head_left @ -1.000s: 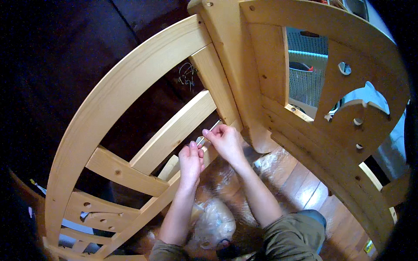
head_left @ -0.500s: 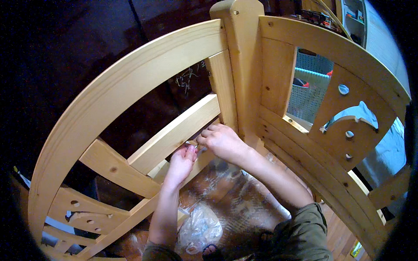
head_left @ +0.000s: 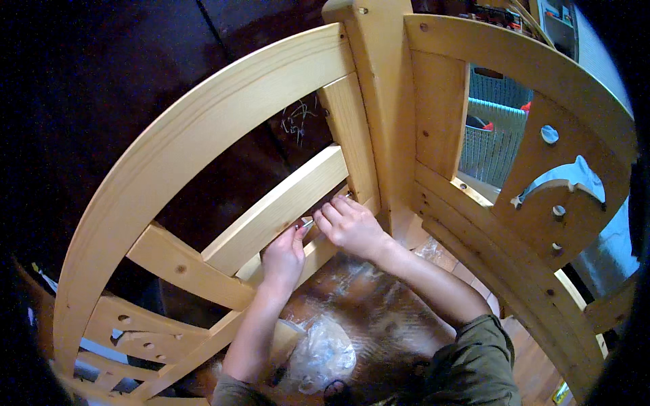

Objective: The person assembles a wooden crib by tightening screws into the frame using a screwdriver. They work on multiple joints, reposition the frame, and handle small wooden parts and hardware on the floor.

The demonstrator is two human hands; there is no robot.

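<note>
My left hand point(head_left: 283, 257) is closed in a pinch under the short wooden rail point(head_left: 277, 210). A small, shiny metal piece point(head_left: 307, 222) shows at its thumb and fingertips; its exact kind is too small to tell. Close beside it, my right hand point(head_left: 352, 229) has curled fingers and reaches the rail's right end, by the upright wooden slat point(head_left: 349, 132). What those fingers hold, if anything, is hidden. A small glint of metal point(head_left: 350, 195) shows just past them. Both hands work inside the curved wooden side panel point(head_left: 169, 135).
A thick wooden corner post point(head_left: 382, 101) joins this panel to a second panel point(head_left: 562, 135) with cut-out shapes on the right. Below, a clear plastic bag point(head_left: 323, 355) lies on the brown floor point(head_left: 379, 314). Behind the right panel stands a grey woven basket point(head_left: 491, 142).
The view has shifted slightly. My right hand has moved a little away from the left, toward the slat, and the metal piece at my left fingertips shows more plainly.
</note>
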